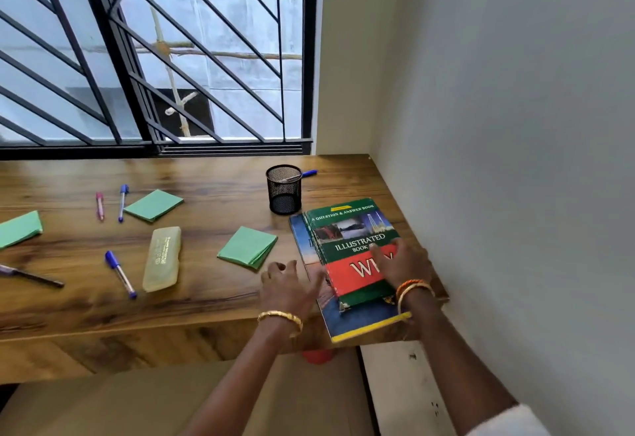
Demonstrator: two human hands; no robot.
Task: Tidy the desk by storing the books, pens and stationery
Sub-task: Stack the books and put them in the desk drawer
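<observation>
While both hands square the book stack (354, 257) at the desk's (206, 294) right corner, most clutter waits.
Right hand (403, 263) lies flat, fingers spread, on the glossy green-red cover; left hand (288, 286), relaxed and holding nothing, seems to nudge the spiral edge. Loose pens (120, 274), green paper pads (248, 246), a translucent case (162, 258) remain; mesh cup (284, 189) looks nearly empty.

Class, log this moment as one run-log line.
stage: squaring book stack | right hand: flat on green book | left hand: open at stack's left edge | mesh pen cup: upright | pens: loose on desk
</observation>
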